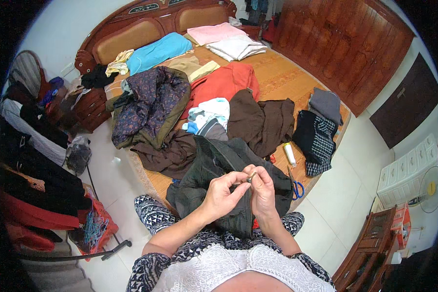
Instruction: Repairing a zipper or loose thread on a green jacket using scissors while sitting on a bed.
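My left hand (223,193) and my right hand (264,192) meet over my lap, fingertips close together. Both pinch a small gold-coloured metal piece (251,177); its exact kind is too small to make out. Under and around the hands a black garment (194,191) spreads over my lap and the bed's edge. Just right of it lie scissors with blue handles (298,190), blades partly hidden by the cloth. A white tube with a yellow end (289,155) rests on the bed mat beyond the scissors.
The bed (297,73) holds brown trousers (260,119), a red garment (214,90), a dark patterned jacket (153,102) and folded checked clothing (319,141). On the left stands a clothes rack (116,249) with hanging garments. A white drawer unit (409,168) stands right.
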